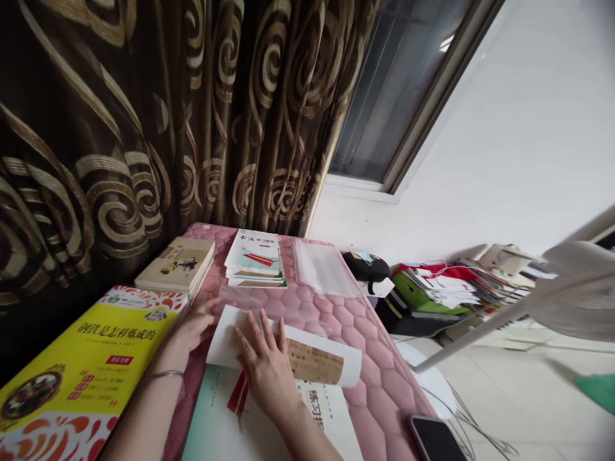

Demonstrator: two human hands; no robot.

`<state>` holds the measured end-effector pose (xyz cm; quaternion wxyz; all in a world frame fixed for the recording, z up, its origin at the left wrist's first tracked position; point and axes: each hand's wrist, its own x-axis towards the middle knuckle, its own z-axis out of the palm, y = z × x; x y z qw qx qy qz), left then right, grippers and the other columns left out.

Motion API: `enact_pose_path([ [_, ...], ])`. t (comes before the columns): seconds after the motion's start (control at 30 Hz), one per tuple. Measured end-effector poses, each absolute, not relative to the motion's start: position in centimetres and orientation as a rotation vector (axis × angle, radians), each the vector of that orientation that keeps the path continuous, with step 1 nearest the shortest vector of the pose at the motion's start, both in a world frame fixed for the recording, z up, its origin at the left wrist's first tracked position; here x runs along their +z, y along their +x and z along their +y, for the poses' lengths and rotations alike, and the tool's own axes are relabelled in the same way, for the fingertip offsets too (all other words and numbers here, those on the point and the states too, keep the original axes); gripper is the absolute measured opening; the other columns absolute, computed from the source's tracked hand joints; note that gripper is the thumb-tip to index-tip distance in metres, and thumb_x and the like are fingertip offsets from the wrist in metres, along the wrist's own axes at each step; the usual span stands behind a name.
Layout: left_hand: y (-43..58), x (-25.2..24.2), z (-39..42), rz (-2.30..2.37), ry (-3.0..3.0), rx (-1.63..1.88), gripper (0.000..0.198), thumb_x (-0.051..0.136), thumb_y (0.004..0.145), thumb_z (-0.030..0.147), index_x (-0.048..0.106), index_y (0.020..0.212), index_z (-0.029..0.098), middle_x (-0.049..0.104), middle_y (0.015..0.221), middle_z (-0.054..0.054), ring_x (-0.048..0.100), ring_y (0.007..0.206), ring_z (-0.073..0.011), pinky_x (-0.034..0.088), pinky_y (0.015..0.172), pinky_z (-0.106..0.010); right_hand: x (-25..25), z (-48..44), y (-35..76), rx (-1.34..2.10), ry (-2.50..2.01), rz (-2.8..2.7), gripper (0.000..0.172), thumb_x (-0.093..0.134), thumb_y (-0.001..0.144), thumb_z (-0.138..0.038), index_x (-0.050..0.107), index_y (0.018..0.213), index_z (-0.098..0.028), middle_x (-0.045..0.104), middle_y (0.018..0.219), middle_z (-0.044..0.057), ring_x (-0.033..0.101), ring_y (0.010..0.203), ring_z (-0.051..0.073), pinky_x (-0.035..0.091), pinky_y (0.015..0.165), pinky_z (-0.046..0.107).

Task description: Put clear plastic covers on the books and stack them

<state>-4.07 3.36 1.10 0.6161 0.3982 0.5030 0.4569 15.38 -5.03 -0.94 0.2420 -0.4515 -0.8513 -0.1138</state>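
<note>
Right hand (pixel 266 374) splayed open on paper (pixel 312 358) (curled)

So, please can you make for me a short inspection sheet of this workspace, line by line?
Surface: pink quilted mat.
Things at hand: curled white sheet with a brown printed panel, lying on an open white booklet.
Hands: right hand flat on the sheet; left hand beside the sheet's edge, bangle on its wrist.
Clutter: yellow book, tan book, stack of copybooks, plastic sleeve, all on the mat.
Cables: thin wires near a phone.
Surroundings: patterned curtain, window, white wall, piled papers.
</note>
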Motion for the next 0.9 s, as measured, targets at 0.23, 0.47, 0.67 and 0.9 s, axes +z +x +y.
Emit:
enact_pose_path([
  [0.23,-4.4,0.6,0.5,0.999,0.934,0.993,0.078,0.067,0.068,0.027,0.046,0.142,0.019,0.069,0.123,-0.011,0.064,0.114,-0.0262,0.051,0.091,-0.034,-1.8,-5.4,15.2,-0.179,-1.248,-2.419,0.058,0.048,0.098,-0.022,0.032,0.152,-0.032,0.023,0.162,0.006,0.015,0.15,0.034,0.022,0.115,0.069],
  [0.47,-4.1,0.6,0.0,0.888,0.881,1.077,0.096,0.064,0.074,0.031,0.017,0.156,0.014,0.073,0.117,-0.011,0.062,0.116,-0.0236,0.041,0.102,-0.035,-2.7,-5.5,14.8,-0.066,-1.255,-2.49,0.068,0.054,0.095,-0.029,0.023,0.155,-0.033,0.02,0.162,0.004,0.018,0.149,0.035,0.023,0.115,0.068],
  [0.67,-3.8,0.5,-0.2,1.003,1.038,1.066,0.091,0.072,0.073,0.037,0.032,0.152,0.019,0.073,0.09,-0.003,0.065,0.087,-0.0195,0.047,0.081,-0.03,-3.3,-5.4,14.5,-0.194,-1.241,-2.456,0.066,0.054,0.096,-0.029,0.025,0.155,-0.031,0.023,0.162,0.005,0.021,0.148,0.036,0.022,0.116,0.066],
  [0.9,-3.3,1.3,-0.7,1.021,1.196,1.123,0.085,0.075,0.074,0.035,0.039,0.149,0.02,0.066,0.072,0.004,0.061,0.072,-0.014,0.045,0.068,-0.024,-3.1,-5.7,14.5,-0.417,-1.215,-2.383,0.062,0.054,0.095,-0.025,0.033,0.153,-0.026,0.027,0.161,0.007,0.023,0.147,0.035,0.018,0.118,0.063],
])
